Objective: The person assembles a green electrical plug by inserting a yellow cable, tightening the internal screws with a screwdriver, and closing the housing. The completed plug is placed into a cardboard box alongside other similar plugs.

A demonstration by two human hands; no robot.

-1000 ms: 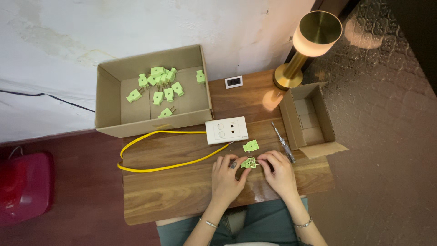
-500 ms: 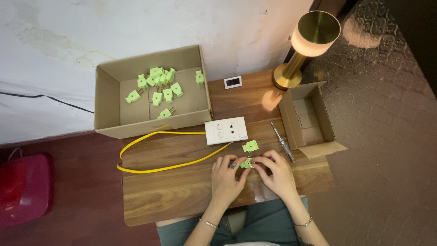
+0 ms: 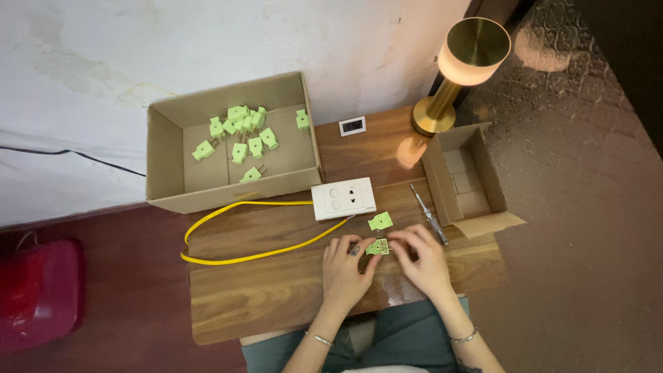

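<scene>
Holding a small green plug half between them, the left hand and right hand sit close together at the near edge of the worktop. Since a second ago little has shifted: both hands stayed over the same spot, the fingers only closing in a touch tighter on the piece, so the work on this plug looks mid-way, not finished. Each grip is narrow, fingertips pinching the green part from its own side. A second green plug half lies just beyond, apart from the hands. The white socket block sits farther off, its yellow cable looping away to the left. A screwdriver lies to the right, near the right hand, beside the small empty box. The big box at far left holds more green plugs. A brass lamp glows at far right, and a small white display sits near the wall. Nothing blocks the hands.
</scene>
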